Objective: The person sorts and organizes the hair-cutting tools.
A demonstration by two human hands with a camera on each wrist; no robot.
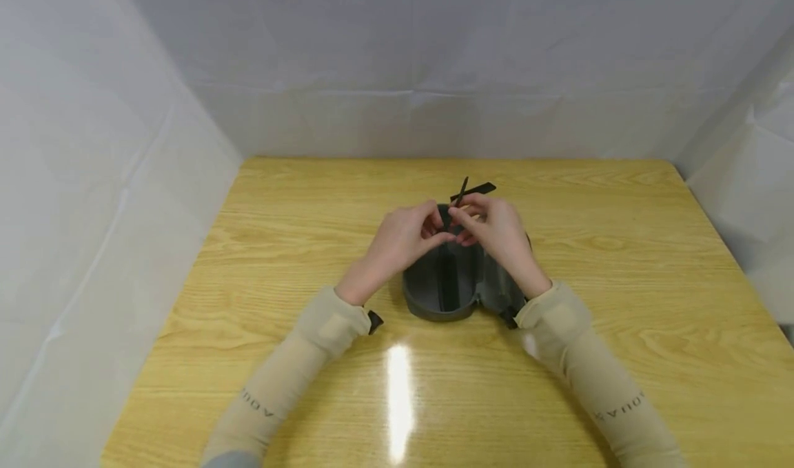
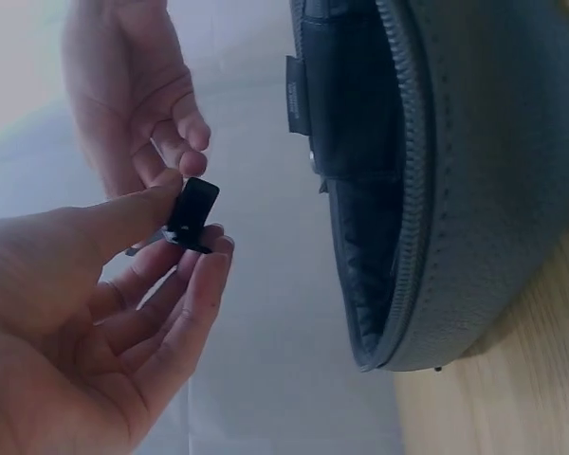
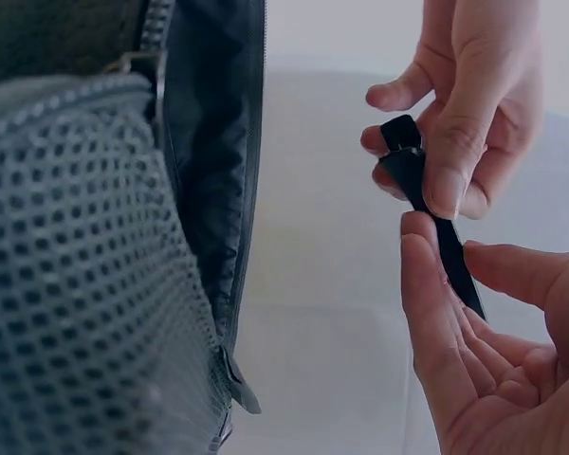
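Black strap [image 1: 469, 194] sits pinched between left hand [image 1: 403, 237] and right hand [image 1: 496, 230], above the open grey case [image 1: 443, 289].

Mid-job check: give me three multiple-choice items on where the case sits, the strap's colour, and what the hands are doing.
1. The grey case lies
A. on the wooden table
B. on the floor
C. in a lap

2. The strap is
A. white
B. black
C. red

3. The case is
A. zipped up
B. open
C. upside down

Key: 1 A, wood grain surrounds it in the head view. 2 B, it shows black between the left hand and right hand, which both pinch it. 3 B, its inside shows.
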